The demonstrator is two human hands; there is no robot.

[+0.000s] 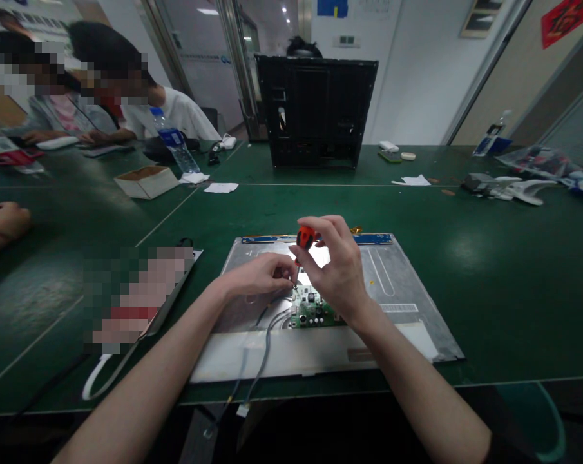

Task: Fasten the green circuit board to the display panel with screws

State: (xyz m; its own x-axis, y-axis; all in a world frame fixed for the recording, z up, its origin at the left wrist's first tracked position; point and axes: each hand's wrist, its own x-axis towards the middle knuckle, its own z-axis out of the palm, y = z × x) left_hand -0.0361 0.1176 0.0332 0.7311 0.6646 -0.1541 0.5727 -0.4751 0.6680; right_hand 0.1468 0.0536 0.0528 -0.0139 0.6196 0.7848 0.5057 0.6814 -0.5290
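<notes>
A green worktop (489, 270) carries the clutter. At its far side a black monitor shell (316, 113) stands upright, its inner face toward the camera. To the left lie an open cardboard box (146, 181), a plastic water bottle (174, 142) leaning beside it, and a white slip of paper (220, 187). Two people sit at the far left corner, one in a white shirt (180, 113). Another person's forearm (1, 225) rests at the left edge. On the right sit white plastic parts (513, 188), a clear bag (542, 160) and another sheet of paper (415, 180). A red sign (565, 19) hangs on the wall.
</notes>
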